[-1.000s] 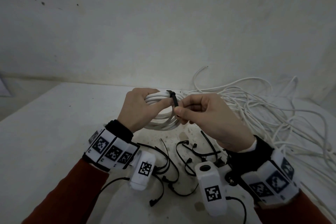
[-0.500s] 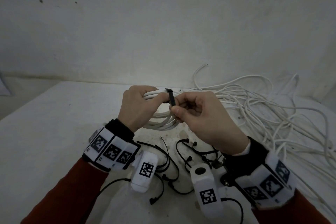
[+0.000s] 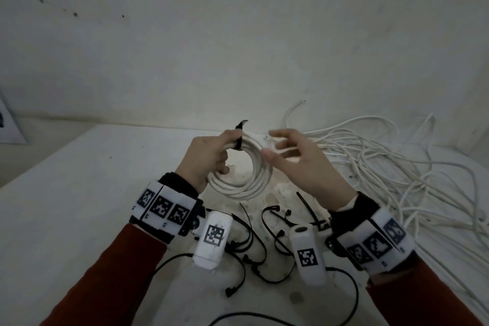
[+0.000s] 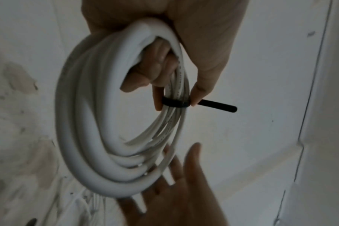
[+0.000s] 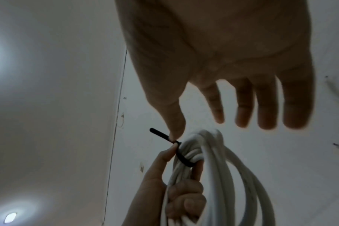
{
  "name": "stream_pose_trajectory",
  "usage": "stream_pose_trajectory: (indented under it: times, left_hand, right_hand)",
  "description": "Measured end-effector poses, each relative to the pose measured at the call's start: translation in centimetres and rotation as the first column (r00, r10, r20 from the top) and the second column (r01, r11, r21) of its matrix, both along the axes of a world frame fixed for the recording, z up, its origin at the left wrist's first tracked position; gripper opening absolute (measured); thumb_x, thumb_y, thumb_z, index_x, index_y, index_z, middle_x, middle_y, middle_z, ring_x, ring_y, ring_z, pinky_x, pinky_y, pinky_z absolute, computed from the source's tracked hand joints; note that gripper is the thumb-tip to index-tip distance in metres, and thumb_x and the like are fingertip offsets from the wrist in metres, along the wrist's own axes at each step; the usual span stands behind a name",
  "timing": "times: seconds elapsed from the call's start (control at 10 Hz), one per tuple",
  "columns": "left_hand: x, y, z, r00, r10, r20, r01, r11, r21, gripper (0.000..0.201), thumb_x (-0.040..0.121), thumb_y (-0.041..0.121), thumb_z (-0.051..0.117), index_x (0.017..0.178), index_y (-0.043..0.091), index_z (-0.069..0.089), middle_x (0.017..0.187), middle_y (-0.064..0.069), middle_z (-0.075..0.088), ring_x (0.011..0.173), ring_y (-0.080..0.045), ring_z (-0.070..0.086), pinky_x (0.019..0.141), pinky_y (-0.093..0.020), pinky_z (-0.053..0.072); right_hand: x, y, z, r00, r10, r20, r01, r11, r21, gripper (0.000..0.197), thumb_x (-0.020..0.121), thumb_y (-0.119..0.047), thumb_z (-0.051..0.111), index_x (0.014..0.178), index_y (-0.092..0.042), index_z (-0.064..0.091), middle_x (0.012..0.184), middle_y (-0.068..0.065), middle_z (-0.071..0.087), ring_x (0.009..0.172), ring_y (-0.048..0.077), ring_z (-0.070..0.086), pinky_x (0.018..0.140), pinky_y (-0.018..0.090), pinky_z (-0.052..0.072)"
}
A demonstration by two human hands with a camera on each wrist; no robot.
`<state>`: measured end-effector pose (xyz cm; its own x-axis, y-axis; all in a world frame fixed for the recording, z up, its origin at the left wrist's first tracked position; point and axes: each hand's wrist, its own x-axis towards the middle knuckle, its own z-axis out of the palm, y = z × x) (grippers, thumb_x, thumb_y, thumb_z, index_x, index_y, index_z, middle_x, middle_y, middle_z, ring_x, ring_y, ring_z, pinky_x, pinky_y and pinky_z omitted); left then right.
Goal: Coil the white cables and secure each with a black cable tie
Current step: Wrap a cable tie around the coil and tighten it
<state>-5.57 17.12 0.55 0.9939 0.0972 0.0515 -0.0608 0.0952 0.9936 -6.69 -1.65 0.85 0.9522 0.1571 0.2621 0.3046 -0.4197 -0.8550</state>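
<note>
I have the white coil up off the table in my left hand, fingers curled through its loops while thumb and forefinger pinch the bundle right at the black cable tie. The tie circles the strands at the coil's top, its free tail sticking out away from the coil. My right hand hangs just beside the coil with fingers spread, holding nothing; from the wrist view its thumb looks close to the tail, but I cannot tell if it touches.

The risks I see from here:
1. I cannot tell if the tie is cinched tight. If it is slack, the strands could slip and the coil spring open once my left hand lets go.
2. The coil's cable ends poke out on the side nearest my right hand; they could snag when I set it down.
3. The loose white cables lie beyond the coil and the spare ties below it, so a careless drop could tangle them.
</note>
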Motion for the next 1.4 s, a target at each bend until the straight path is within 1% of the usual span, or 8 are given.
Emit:
stream_pose_trajectory:
  times: [0.1, 0.3, 0.5, 0.6, 0.8, 0.9, 1.2, 1.4]
  left_hand:
    - [-0.1, 0.4, 0.5, 0.991, -0.124, -0.047, 0.116, 0.984, -0.134, 0.032, 0.082, 0.036, 0.067, 0.056, 0.019, 0.058, 0.049, 0.005, 0.020, 0.039, -0.010, 0.019, 0.049, -0.026, 0.034]
    - [1.3, 2.6, 0.3, 0.969, -0.227, -0.101, 0.192, 0.942, -0.275, 0.039, 0.093, 0.042, 0.049, 0.072, 0.010, 0.056, 0.052, -0.002, 0.046, 0.039, -0.014, 0.041, 0.056, -0.027, 0.042]
    - [3.6, 6.2, -1.3, 0.988, 0.062, -0.138, -0.040, 0.987, 0.158, 0.024, 0.097, 0.036, 0.046, 0.083, 0.017, 0.053, 0.079, 0.002, 0.055, 0.077, -0.016, 0.052, 0.077, -0.032, 0.042]
    - [4.6, 8.5, -2.5, 0.982, 0.050, -0.180, -0.014, 0.980, 0.198, 0.015, 0.092, 0.026, 0.057, 0.106, 0.019, 0.056, 0.092, 0.000, 0.060, 0.077, -0.016, 0.057, 0.071, -0.029, 0.048]
    - [8.5, 14.3, -4.5, 0.973, 0.188, -0.135, -0.157, 0.965, 0.209, 0.013, 0.088, -0.003, 0.055, 0.097, 0.005, 0.060, 0.103, -0.024, 0.061, 0.085, -0.030, 0.060, 0.080, -0.040, 0.052]
    - [10.8, 18.2, -5.5, 0.935, 0.320, -0.155, -0.275, 0.926, 0.258, 0.019, 0.088, -0.002, 0.055, 0.106, -0.009, 0.058, 0.097, -0.025, 0.059, 0.078, -0.029, 0.059, 0.068, -0.034, 0.052]
    - [17.2, 29.6, -6.9, 0.816, 0.549, -0.183, -0.457, 0.805, 0.378, 0.014, 0.084, 0.007, 0.063, 0.087, -0.007, 0.063, 0.078, -0.022, 0.065, 0.078, -0.034, 0.062, 0.086, -0.044, 0.053]
    - [20.5, 33.9, -8.3, 0.735, 0.654, -0.180, -0.423, 0.649, 0.633, 0.034, 0.084, 0.022, 0.065, 0.062, -0.004, 0.060, 0.067, -0.023, 0.062, 0.073, -0.037, 0.063, 0.077, -0.050, 0.056]
  right_hand:
    - [-0.3, 0.8, -0.1, 0.932, 0.187, -0.310, -0.178, 0.982, 0.057, 0.051, 0.082, -0.045, 0.068, 0.126, -0.026, 0.052, 0.113, 0.001, 0.065, 0.103, 0.013, 0.064, 0.091, 0.035, 0.054]
    - [1.0, 3.8, -0.5, 0.828, 0.333, -0.450, -0.108, 0.884, 0.455, 0.019, 0.095, -0.014, 0.056, 0.108, 0.000, 0.057, 0.096, 0.016, 0.067, 0.076, 0.019, 0.068, 0.071, 0.034, 0.061]
    - [5.3, 7.6, -1.0, 0.795, 0.292, -0.532, 0.051, 0.841, 0.538, 0.029, 0.093, -0.024, 0.059, 0.086, 0.004, 0.059, 0.086, 0.018, 0.067, 0.065, 0.022, 0.070, 0.057, 0.032, 0.060]
    - [7.5, 10.2, -1.4, 0.781, 0.289, -0.553, 0.099, 0.818, 0.567, 0.031, 0.095, -0.025, 0.057, 0.081, 0.003, 0.057, 0.080, 0.016, 0.066, 0.060, 0.023, 0.069, 0.052, 0.033, 0.059]
    - [12.0, 17.2, -2.1, 0.687, 0.362, -0.630, 0.061, 0.836, 0.546, 0.006, 0.091, 0.004, 0.052, 0.090, 0.000, 0.056, 0.086, 0.017, 0.058, 0.074, 0.026, 0.061, 0.072, 0.042, 0.059]
    - [14.0, 20.9, -2.0, 0.692, 0.316, -0.649, -0.007, 0.902, 0.432, 0.012, 0.088, 0.005, 0.054, 0.081, -0.004, 0.052, 0.079, 0.012, 0.052, 0.065, 0.026, 0.057, 0.057, 0.037, 0.057]
    - [22.2, 32.7, -4.8, 0.828, 0.223, -0.514, -0.192, 0.975, 0.113, 0.034, 0.085, -0.023, 0.071, 0.060, -0.010, 0.051, 0.064, 0.007, 0.055, 0.071, 0.025, 0.057, 0.068, 0.034, 0.046]
    - [24.2, 35.9, -5.8, 0.803, 0.304, -0.513, -0.253, 0.953, 0.168, 0.014, 0.088, -0.019, 0.065, 0.098, -0.012, 0.058, 0.112, 0.011, 0.056, 0.094, 0.022, 0.052, 0.097, 0.039, 0.050]
